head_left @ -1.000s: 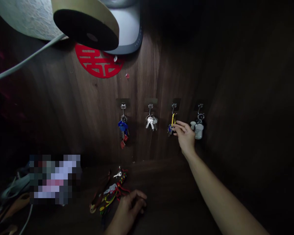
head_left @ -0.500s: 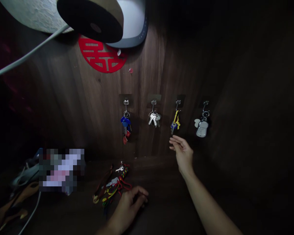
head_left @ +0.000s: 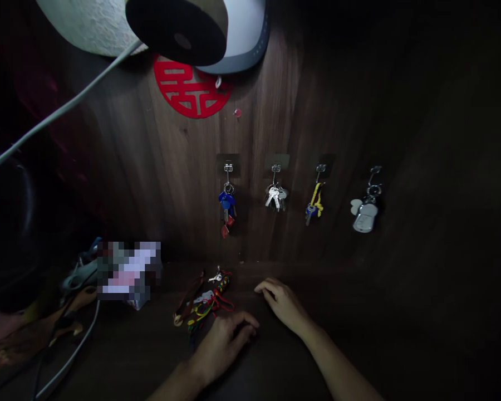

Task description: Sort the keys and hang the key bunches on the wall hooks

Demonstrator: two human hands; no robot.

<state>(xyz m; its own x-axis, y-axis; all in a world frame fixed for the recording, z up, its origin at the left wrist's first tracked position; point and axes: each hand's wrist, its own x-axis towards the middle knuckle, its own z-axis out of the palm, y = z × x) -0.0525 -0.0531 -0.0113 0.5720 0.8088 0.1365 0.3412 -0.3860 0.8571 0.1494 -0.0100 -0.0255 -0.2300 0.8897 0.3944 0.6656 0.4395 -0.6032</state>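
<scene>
My left hand (head_left: 227, 340) rests low over the dark surface, fingers loosely curved with a gap to the thumb and nothing visible in them. Just behind it lies a bunch of keys (head_left: 217, 275) with red, yellow and green cords (head_left: 202, 313) and a brown strap (head_left: 187, 303). My right hand (head_left: 279, 301) is to the right of that bunch, fingers stretched leftward, empty as far as I see. On wall hooks hang keys with blue heads (head_left: 226, 203), silver keys (head_left: 274, 197), a key on a yellow cord (head_left: 314, 207) and a key ring with silvery tags (head_left: 365, 216).
A red paper-cut ornament (head_left: 192, 92) is on the wood wall, below a dark round object (head_left: 177, 30) and a white-grey one (head_left: 250, 33). A white cable (head_left: 67, 106) crosses at left. A blurred-out box (head_left: 129, 273) and other clutter stand at lower left.
My right hand has come down and left, away from the key on the yellow cord, to just above the surface. My left hand has hardly moved. The view has shifted slightly.
</scene>
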